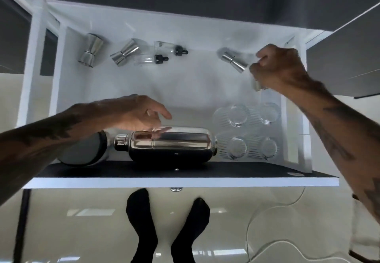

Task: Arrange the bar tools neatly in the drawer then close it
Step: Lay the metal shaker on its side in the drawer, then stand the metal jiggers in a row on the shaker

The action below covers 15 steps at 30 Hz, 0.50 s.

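Note:
The white drawer (127, 86) stands pulled out below me. A shiny cocktail shaker (168, 144) lies on its side at the front, and my left hand (131, 113) hovers just above it with fingers apart. At the right rear my right hand (281, 67) is closed around a small metal piece (257, 84), right beside a steel jigger (234, 61). Two more jiggers (90, 51) (125, 52) and two dropper bottles (170, 47) (152, 59) lie along the back. Several ribbed glasses (236, 116) stand at the front right.
A round metal lid or tin (82, 151) lies at the front left under my left forearm. The drawer's black front panel (185, 172) faces me. My feet in black socks (168, 225) stand on a glossy floor with a white cable (273, 207). A grey cabinet door (345, 53) is open at right.

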Available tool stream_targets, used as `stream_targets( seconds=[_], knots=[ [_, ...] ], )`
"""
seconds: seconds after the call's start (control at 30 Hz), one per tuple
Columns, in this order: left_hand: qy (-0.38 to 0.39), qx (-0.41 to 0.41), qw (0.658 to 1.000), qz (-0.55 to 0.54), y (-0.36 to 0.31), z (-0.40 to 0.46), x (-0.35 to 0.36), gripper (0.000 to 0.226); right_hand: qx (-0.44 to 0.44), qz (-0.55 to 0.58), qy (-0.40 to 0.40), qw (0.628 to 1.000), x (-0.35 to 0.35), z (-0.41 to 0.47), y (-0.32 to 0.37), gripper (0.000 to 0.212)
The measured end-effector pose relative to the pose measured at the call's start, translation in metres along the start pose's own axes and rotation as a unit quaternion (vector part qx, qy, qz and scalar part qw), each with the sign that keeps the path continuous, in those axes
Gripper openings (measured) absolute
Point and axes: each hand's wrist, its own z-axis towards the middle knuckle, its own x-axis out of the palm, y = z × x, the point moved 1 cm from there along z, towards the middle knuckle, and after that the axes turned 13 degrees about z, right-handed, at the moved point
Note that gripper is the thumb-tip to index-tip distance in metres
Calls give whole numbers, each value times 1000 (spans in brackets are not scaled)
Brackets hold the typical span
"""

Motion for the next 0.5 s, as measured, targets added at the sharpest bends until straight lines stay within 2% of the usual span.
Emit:
stream_targets(
  seconds=[0.07,0.13,0.23,0.37,0.43,0.5],
  knots=[
    [4,17,1000,-14,-10,3,7,16,35,-76,28,996,7,24,-22,46],
    [-2,22,1000,-18,-12,5,10,17,27,-110,50,992,22,36,-34,46],
    [1,18,999,-39,-9,8,12,19,11,-104,27,994,40,41,-42,42],
    [12,19,999,-35,-6,7,10,15,61,-75,-9,995,40,37,-45,44],
    [0,20,998,-54,-7,6,9,12,18,-54,-59,997,24,28,-38,48],
    [-12,20,995,-94,-7,7,11,10,-91,60,-115,987,9,9,-18,42]
  ],
)
